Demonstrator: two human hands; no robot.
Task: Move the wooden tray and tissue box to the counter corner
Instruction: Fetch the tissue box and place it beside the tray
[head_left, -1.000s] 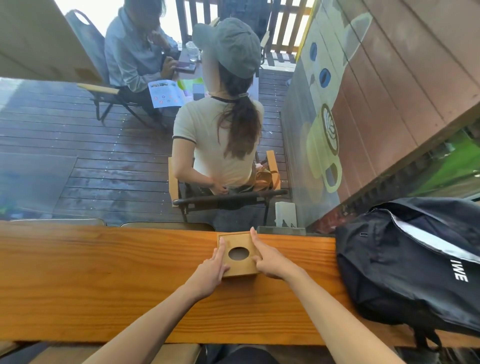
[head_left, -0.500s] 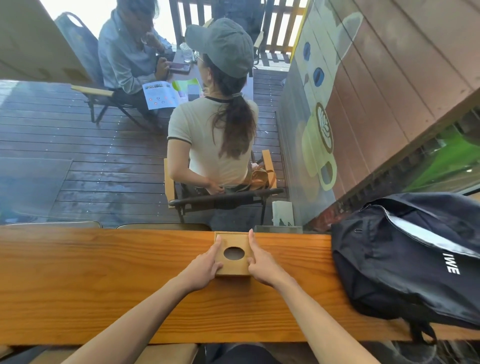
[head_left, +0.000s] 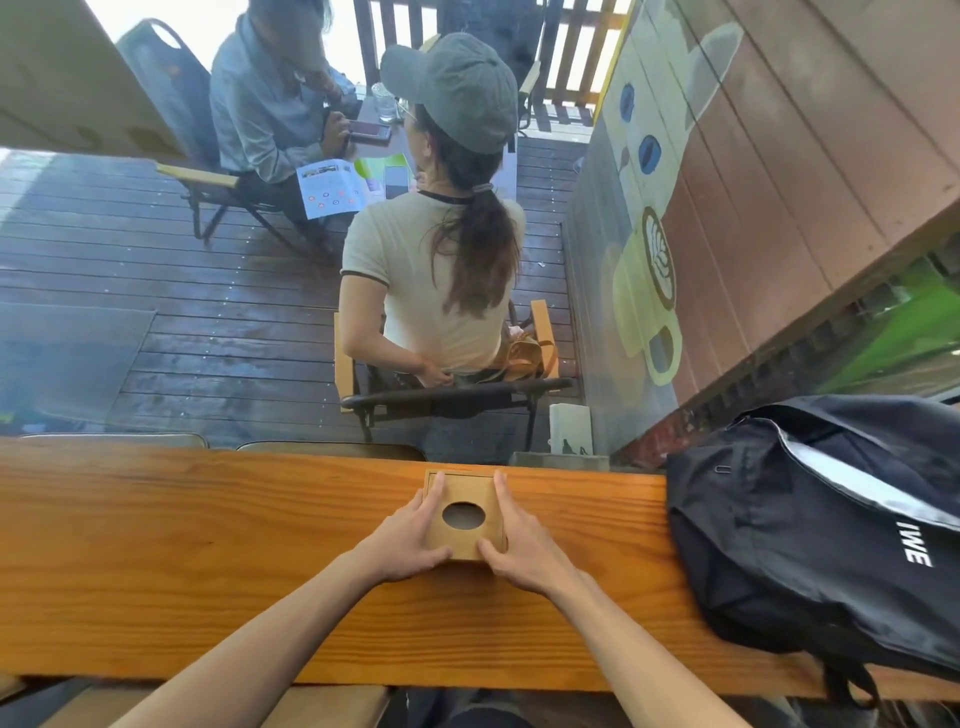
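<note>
A square wooden tissue box (head_left: 466, 493) with an oval hole in its top stands on the long wooden counter (head_left: 208, 545), near the far edge by the window. A thin wooden rim around its base may be the tray; I cannot tell it apart from the box. My left hand (head_left: 410, 535) grips the box's left side and my right hand (head_left: 519, 540) grips its right side, thumbs at the near corners. No tissue shows in the hole.
A black backpack (head_left: 831, 530) lies on the counter's right end, a hand's width from the box. Behind the glass two people sit at a table on a wooden deck. Chair backs (head_left: 327, 449) stand just beyond the counter's far edge.
The box and both hands stay at the counter's far edge; my thumbs have curled in around the box's near corners. The view has shifted slightly.
</note>
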